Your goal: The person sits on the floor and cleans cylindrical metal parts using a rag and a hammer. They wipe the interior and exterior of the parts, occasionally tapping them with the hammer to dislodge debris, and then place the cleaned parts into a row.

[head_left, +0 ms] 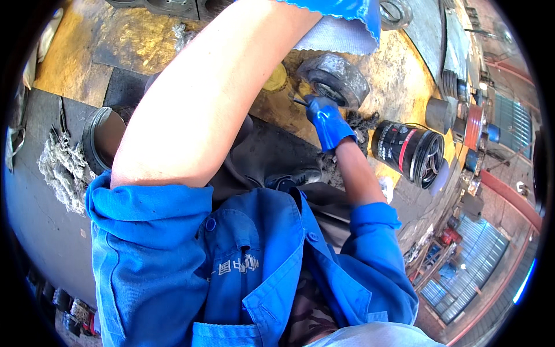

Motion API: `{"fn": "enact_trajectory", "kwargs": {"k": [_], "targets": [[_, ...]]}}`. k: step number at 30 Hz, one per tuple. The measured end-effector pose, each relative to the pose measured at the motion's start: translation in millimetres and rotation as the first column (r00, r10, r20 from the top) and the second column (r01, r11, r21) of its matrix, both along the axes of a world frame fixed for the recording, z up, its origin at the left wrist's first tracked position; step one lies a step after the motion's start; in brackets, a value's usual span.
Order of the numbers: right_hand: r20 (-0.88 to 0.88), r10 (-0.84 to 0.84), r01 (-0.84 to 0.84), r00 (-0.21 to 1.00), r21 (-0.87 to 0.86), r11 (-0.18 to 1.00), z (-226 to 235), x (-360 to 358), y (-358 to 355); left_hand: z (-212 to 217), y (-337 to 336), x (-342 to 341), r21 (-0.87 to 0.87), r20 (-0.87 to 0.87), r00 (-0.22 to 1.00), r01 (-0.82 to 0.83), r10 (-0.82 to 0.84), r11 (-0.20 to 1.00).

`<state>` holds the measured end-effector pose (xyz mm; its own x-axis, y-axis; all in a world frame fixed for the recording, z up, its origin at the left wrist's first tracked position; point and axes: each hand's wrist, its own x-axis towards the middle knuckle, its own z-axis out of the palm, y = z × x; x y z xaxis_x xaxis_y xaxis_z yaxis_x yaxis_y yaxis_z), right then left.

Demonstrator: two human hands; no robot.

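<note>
- The right hand (326,118), in a blue rubber glove, sat just right of centre in the upper half of the frame, fingers curled shut around a thin dark tool (299,102) whose tip stuck out toward the left.
- That hand pressed against the open face of a grimy grey metal cylinder (337,77) lying on its side directly above it, near the top centre.
- The left hand (347,14) was raised to the top edge of the frame, also gloved in blue; only the glove's cuff showed, so how far it was open could not be told. Its bare forearm crossed the frame diagonally from the rolled blue sleeve at lower left.
- A tuft of dirty grey waste fibre (361,121) lay touching the right wrist, just to its right.
- Further right stood a black canister with a red band (407,151), tipped on its side, its open end facing lower right.
- The work surface (115,40) was a stained, oil-darkened yellow-brown bench top, with a dark sheet (272,150) laid below the cylinder.
- At the left of the frame lay a dark metal ring (101,139) and, beside it, a pale heap of cotton waste (60,168).
- Along the right edge the room showed red framing and blue corrugated shutters (468,272) in bright daylight.
</note>
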<state>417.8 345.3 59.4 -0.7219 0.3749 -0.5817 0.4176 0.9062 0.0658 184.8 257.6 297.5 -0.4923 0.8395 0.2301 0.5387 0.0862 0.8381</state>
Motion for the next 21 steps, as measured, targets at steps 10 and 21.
{"fn": "enact_trajectory", "kwargs": {"k": [10,21], "targets": [[-0.057,-0.114,0.108,0.992,-0.099,0.989,20.9,18.2,-3.1,-0.6,9.2,9.8,0.002,0.009,1.0,0.022,-0.022,1.0],[-0.333,-0.921,0.317,0.203,-0.867,0.383,120.8,162.4,-3.6,1.4,11.3,9.5,-0.006,-0.004,1.0,0.017,-0.017,1.0]]}}
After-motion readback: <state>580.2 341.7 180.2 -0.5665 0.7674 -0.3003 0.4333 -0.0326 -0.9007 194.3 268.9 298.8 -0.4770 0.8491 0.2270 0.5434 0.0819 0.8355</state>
